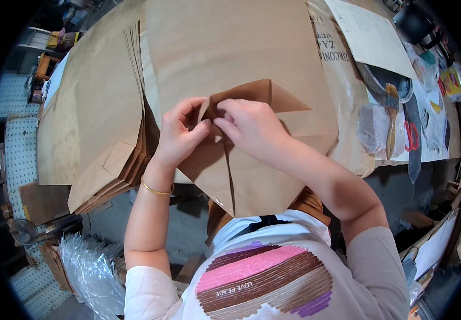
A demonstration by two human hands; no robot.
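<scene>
A brown paper bag (225, 48) lies flat on the table in front of me, its near end hanging over the edge. My left hand (179, 133) and my right hand (249, 125) meet at the folded bottom flap (257, 93) of the bag. Both pinch the paper where the flap's corner is turned up. A gold bangle sits on my left wrist.
A stack of flat brown paper bags (107, 122) lies to the left. To the right are a paste brush (391, 114) on a plastic sheet, red-handled scissors (411, 136) and a pale sheet (371, 34). Clear plastic wrap (89, 269) sits low at left.
</scene>
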